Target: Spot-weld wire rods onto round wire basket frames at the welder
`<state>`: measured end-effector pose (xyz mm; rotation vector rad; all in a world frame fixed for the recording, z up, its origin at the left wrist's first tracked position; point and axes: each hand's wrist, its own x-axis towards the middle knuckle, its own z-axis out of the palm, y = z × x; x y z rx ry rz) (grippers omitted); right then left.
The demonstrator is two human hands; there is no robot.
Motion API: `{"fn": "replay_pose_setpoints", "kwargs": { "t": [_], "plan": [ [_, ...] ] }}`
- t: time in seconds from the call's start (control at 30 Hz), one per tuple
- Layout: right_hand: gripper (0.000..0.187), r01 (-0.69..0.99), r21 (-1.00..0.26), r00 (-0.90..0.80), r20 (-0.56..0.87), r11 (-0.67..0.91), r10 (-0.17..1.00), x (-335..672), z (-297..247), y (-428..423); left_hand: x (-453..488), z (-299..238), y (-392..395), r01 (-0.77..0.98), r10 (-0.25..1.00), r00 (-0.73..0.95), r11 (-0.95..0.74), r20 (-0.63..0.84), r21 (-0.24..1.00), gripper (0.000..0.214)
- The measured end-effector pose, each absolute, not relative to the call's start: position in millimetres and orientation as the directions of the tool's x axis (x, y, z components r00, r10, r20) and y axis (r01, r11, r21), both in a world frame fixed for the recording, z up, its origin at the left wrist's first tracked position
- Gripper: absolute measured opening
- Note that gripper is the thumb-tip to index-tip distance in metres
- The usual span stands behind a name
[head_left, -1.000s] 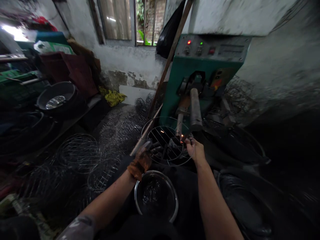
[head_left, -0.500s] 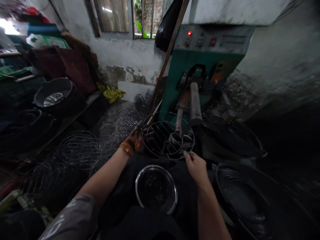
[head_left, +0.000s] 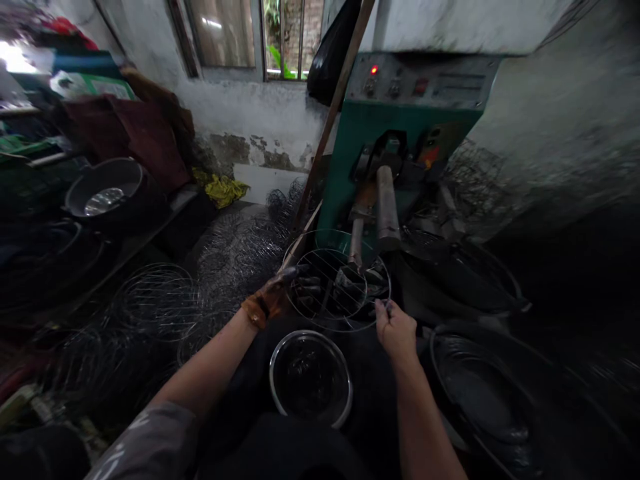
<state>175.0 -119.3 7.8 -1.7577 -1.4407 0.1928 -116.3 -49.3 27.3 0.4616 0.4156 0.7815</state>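
Both hands grip the wire rack's (head_left: 336,290) rim under the welder's (head_left: 387,213) arms, the gloved left hand (head_left: 267,303) and bare right hand (head_left: 396,330); sparks could burn the bare one.

The scene is dim. Daylight enters through the window (head_left: 250,33) at eleven o'clock, and a blown-out glare sits at ten o'clock near the edge. The lower half, from four to eight o'clock, sinks into deep shadow. Wide-angle distortion bends the edges, and the right side smears with blur.
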Motion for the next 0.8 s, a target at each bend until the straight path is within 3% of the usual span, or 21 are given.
{"fn": "replay_pose_setpoints", "kwargs": {
  "t": [0.13,0.23,0.3,0.4,0.57,0.8],
  "plan": [
    [0.051,0.692,-0.72,0.3,0.222,-0.051,0.928,179.0,10.7,-131.2,-117.5,23.8,-55.1,-0.542,0.759,0.637,0.567,-0.137,0.621,0.05],
    [0.042,0.628,-0.778,0.047,0.04,0.002,0.998,176.1,19.0,-153.7,-124.8,17.4,-64.8,-0.56,0.773,0.629,0.523,-0.082,0.642,0.051],
    [0.039,0.599,-0.799,-0.055,0.018,0.047,0.998,168.2,22.8,-169.4,-128.5,14.7,-75.2,-0.604,0.793,0.609,0.479,-0.019,0.637,0.056],
    [0.043,0.688,-0.726,0.11,0.133,0.021,0.985,153.2,17.9,-183.8,-124.3,15.3,-95.6,-0.656,0.834,0.551,0.416,0.023,0.629,0.063],
    [0.051,0.81,-0.58,0.332,0.331,-0.087,0.883,149.4,-5.7,-167.3,-95.4,21.8,-121.9,-0.648,0.881,0.434,0.449,-0.186,0.615,0.057],
    [0.036,0.901,-0.361,0.347,0.261,-0.242,0.901,158.4,11.6,-96.6,-65.8,26.0,-101.6,-0.712,0.934,0.282,0.356,-0.217,0.605,0.061]
  ]
}}
